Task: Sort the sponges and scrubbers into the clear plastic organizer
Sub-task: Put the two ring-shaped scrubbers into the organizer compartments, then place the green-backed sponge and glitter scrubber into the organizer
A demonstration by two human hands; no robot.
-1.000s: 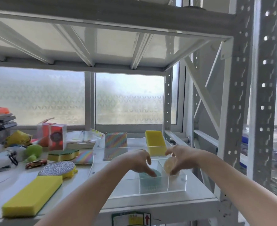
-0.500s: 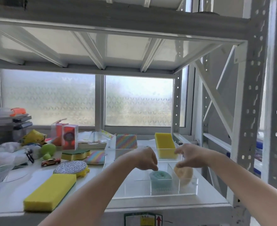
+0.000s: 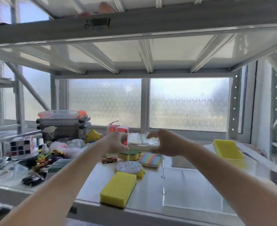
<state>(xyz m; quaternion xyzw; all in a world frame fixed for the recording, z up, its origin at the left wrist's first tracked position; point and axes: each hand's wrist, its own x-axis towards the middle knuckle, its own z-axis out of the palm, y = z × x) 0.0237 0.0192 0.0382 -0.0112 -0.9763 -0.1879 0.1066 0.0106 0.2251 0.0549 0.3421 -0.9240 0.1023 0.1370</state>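
long rectangular foam sponge (image 3: 118, 187): plain bright yellow
round glittery scrubber pad (image 3: 129, 167): silver speckle, yellow underside
wavy-edged sponge (image 3: 130, 154): yellow body, dark green top
soft striped sponge (image 3: 150, 159): pastel pink, blue, yellow bands
thick sponge in the clear plastic organizer (image 3: 227, 149): yellow
small toy car (image 3: 109, 159): red
puzzle cube (image 3: 21, 145): black-and-white squares

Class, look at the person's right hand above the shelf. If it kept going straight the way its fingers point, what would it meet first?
The right hand is open, fingers pointing left toward the left hand. Going straight on, it would probably meet that hand first; depth is unclear, so it might pass just behind it.
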